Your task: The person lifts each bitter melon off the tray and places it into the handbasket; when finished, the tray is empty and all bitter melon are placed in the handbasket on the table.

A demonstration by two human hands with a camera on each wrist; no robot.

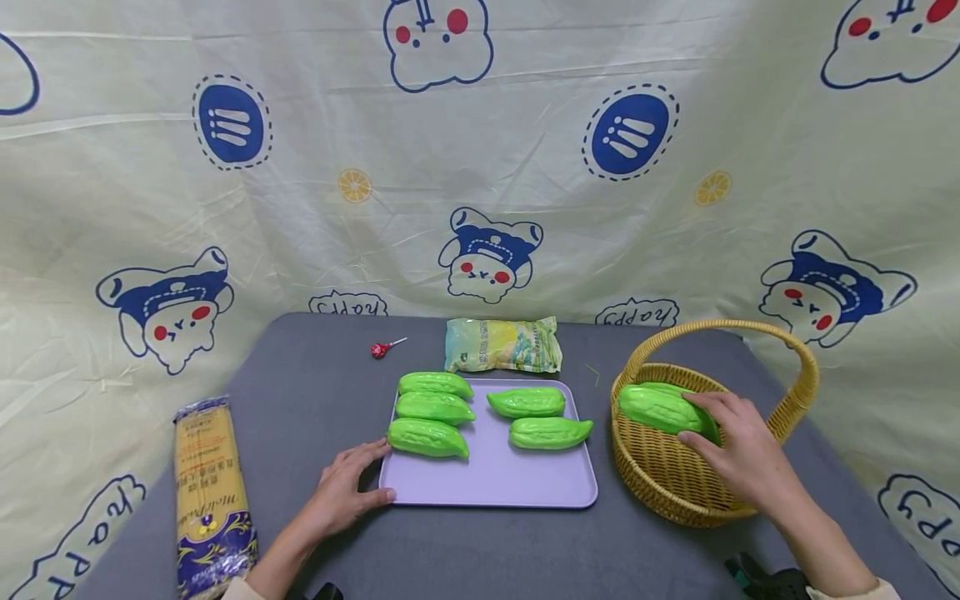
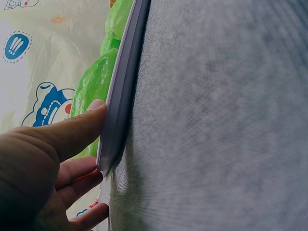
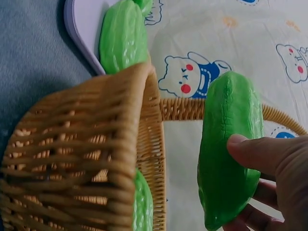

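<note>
In the head view my right hand [image 1: 742, 450] grips a green bitter melon [image 1: 660, 407] above the wicker basket [image 1: 660, 492]. The right wrist view shows the thumb on the near side of this bitter melon [image 3: 228, 154] and fingers behind it. Lower inside the basket lies another bitter melon [image 3: 143, 204], partly hidden by the wall. My left hand [image 1: 348, 487] touches the left edge of the purple tray [image 1: 495, 487], its thumb near the front corner. On the tray lie several bitter melons [image 1: 427, 437], three in a left column and two [image 1: 551, 433] on the right.
Behind the tray lies a green-yellow packet [image 1: 502, 346], with a red lollipop [image 1: 380, 350] to its left. A long yellow and blue noodle packet [image 1: 213, 500] is at the left. The basket's tall handle [image 1: 806, 375] arches over it. A patterned cloth [image 1: 337, 250] hangs behind the table.
</note>
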